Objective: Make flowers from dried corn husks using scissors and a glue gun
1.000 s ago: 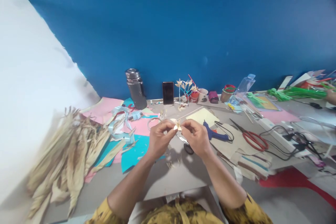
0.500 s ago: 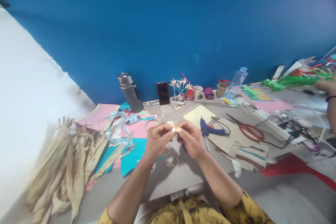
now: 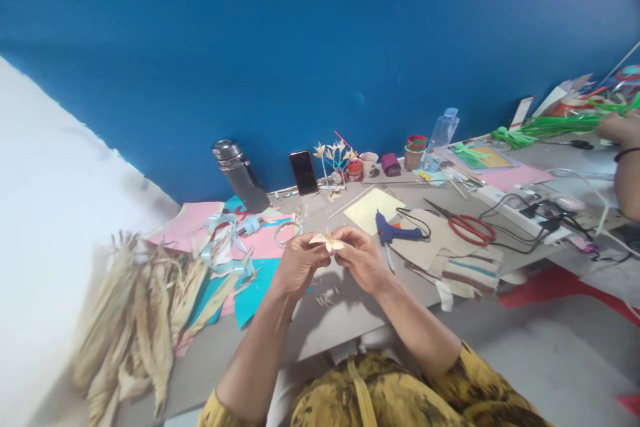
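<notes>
Between my two hands is a small cream flower (image 3: 327, 241) with pointed petals, apparently made of dried husk. My left hand (image 3: 301, 260) pinches its left side between thumb and fingers. On the other side, my right hand (image 3: 361, 259) grips it with thumb and forefinger close to the petals. The fingertips behind the flower are partly hidden. Small husk scraps (image 3: 325, 300) lie on the table below. Beyond my hands stand similar finished husk flowers (image 3: 334, 155) on blue stems. A blue glue gun (image 3: 397, 230) lies just right of my right hand.
Dried corn husks (image 3: 125, 320) heap at the left, by blue ribbon (image 3: 225, 233) and coloured paper. A flask (image 3: 241, 177) and phone (image 3: 303, 172) stand along the wall. Red-handled scissors (image 3: 470, 229), a power strip (image 3: 515, 213) and a co-worker's hand (image 3: 617, 130) are at right.
The flower has turned in my fingers, its petals now spread more sideways. Both hands stay on it. The whole view has tilted and shifted slightly.
</notes>
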Motion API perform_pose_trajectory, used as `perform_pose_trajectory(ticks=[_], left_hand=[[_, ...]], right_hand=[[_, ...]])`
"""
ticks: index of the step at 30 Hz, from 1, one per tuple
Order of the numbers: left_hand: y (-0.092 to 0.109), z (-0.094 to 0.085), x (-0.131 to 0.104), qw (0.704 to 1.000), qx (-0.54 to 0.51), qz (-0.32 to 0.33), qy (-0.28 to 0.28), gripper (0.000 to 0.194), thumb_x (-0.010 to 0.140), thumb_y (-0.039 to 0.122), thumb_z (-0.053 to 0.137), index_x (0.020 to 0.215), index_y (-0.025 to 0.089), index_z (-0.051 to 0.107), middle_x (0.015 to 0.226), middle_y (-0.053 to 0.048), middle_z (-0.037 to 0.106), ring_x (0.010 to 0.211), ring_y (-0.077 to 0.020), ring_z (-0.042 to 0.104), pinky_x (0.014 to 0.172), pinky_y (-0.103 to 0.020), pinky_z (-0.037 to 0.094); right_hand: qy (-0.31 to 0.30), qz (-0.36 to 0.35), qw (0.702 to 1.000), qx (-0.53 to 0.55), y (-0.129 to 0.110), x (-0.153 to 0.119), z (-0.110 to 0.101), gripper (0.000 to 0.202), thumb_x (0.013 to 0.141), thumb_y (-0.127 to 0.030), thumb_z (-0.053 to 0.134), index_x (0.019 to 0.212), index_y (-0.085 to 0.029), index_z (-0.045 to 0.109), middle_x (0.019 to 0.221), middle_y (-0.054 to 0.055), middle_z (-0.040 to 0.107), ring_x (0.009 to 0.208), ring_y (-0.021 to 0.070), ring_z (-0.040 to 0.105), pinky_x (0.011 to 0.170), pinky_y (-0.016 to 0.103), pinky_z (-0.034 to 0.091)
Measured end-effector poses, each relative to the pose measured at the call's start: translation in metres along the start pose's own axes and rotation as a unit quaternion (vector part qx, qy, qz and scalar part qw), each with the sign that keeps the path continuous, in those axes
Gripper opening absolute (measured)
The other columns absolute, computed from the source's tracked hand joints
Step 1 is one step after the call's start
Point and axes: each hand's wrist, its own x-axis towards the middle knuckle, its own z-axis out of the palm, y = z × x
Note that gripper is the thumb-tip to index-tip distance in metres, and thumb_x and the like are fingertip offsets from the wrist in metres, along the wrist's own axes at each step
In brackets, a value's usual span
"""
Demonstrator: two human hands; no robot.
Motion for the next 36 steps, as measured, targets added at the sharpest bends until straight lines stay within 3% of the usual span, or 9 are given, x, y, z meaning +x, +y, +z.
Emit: perform_pose_trajectory(ticks=[4, 9, 16, 22, 28, 36], left_hand=[[-0.003, 0.000, -0.003, 0.999, 0.028, 0.040, 0.010, 0.027, 0.057, 0.026, 0.091, 0.060, 0.014, 0.067, 0.058, 0.002, 0.055, 0.055, -0.0085, 0.047, 0.055, -0.023, 0.037], [-0.007, -0.007, -0.006, 0.992, 0.068, 0.102, -0.013, 0.024, 0.062, 0.026, 0.088, 0.061, 0.016, 0.067, 0.057, 0.003, 0.056, 0.054, -0.0090, 0.048, 0.055, -0.024, 0.037], [-0.014, -0.009, -0.011, 0.980, 0.096, 0.173, -0.023, 0.019, 0.070, 0.026, 0.083, 0.065, 0.017, 0.067, 0.061, 0.002, 0.056, 0.057, -0.0107, 0.050, 0.059, -0.025, 0.041], [-0.015, -0.012, -0.014, 0.971, 0.133, 0.196, -0.030, 0.025, 0.080, 0.030, 0.076, 0.062, 0.017, 0.065, 0.060, 0.001, 0.055, 0.059, -0.0118, 0.050, 0.063, -0.026, 0.041], [-0.016, -0.011, -0.015, 0.964, 0.160, 0.212, -0.008, 0.025, 0.078, 0.037, 0.078, 0.063, 0.019, 0.067, 0.064, -0.001, 0.059, 0.059, -0.0132, 0.051, 0.063, -0.028, 0.043], [-0.012, -0.014, -0.015, 0.956, 0.202, 0.209, -0.040, 0.015, 0.075, 0.030, 0.079, 0.070, 0.019, 0.070, 0.071, -0.004, 0.064, 0.067, -0.0155, 0.057, 0.067, -0.028, 0.045]], right_hand=[[0.019, 0.009, 1.000, -0.007, -0.003, -0.002, 0.001, 0.032, 0.064, -0.040, 0.088, 0.076, -0.019, 0.067, 0.067, -0.001, 0.058, 0.054, 0.0086, 0.046, 0.047, 0.022, 0.025], [-0.004, 0.025, 1.000, 0.013, -0.005, -0.007, 0.003, 0.030, 0.064, -0.037, 0.087, 0.076, -0.019, 0.067, 0.064, -0.001, 0.061, 0.053, 0.0094, 0.051, 0.046, 0.021, 0.024], [-0.027, 0.016, 0.999, 0.008, -0.003, -0.017, 0.006, 0.026, 0.074, -0.036, 0.083, 0.078, -0.017, 0.065, 0.063, -0.001, 0.062, 0.052, 0.0078, 0.046, 0.046, 0.020, 0.028], [-0.023, -0.033, 0.994, -0.106, -0.011, -0.027, 0.001, 0.023, 0.083, -0.038, 0.076, 0.085, -0.017, 0.067, 0.067, 0.000, 0.062, 0.052, 0.0084, 0.045, 0.049, 0.022, 0.033], [-0.004, -0.084, 0.961, -0.263, -0.030, -0.035, 0.005, 0.026, 0.089, -0.042, 0.067, 0.084, -0.017, 0.068, 0.066, 0.001, 0.061, 0.059, 0.0129, 0.052, 0.054, 0.025, 0.038], [0.040, -0.087, 0.952, -0.291, -0.030, -0.037, 0.007, 0.020, 0.087, -0.034, 0.067, 0.076, -0.018, 0.067, 0.062, 0.001, 0.059, 0.056, 0.0125, 0.049, 0.053, 0.026, 0.036]])
